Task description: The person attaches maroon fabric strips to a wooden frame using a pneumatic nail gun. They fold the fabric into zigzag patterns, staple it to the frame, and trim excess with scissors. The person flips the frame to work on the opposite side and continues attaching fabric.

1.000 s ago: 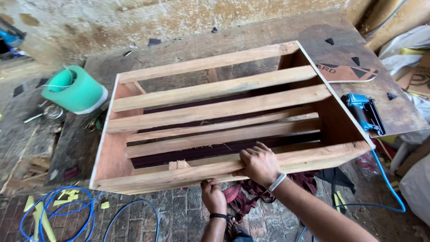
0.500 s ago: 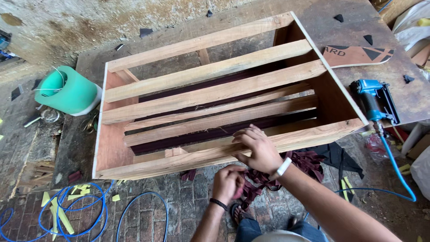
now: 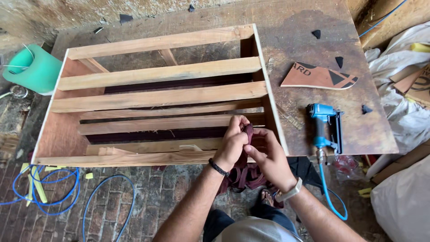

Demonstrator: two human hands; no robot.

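A slatted wooden crate frame [image 3: 156,96] lies on a worn wooden table [image 3: 309,49]. Over its near right corner my left hand [image 3: 231,144] and my right hand [image 3: 269,157] both pinch a dark maroon strap [image 3: 247,133]. The strap hangs down between my hands to a bundle of the same webbing [image 3: 244,177] below the table edge. A black band is on my left wrist, a light watch on my right.
A blue pneumatic nail gun [image 3: 323,127] with a blue hose [image 3: 333,204] lies right of the crate. A cut brown board piece [image 3: 319,76] sits behind it. A green plastic jug [image 3: 33,69] stands at the left. Blue cable [image 3: 49,188] coils on the brick floor. White sacks [image 3: 403,62] are piled at the right.
My right hand has left the crate's front slat. Both hands have come together and lifted the maroon strap above the near slat. The view has shifted closer.
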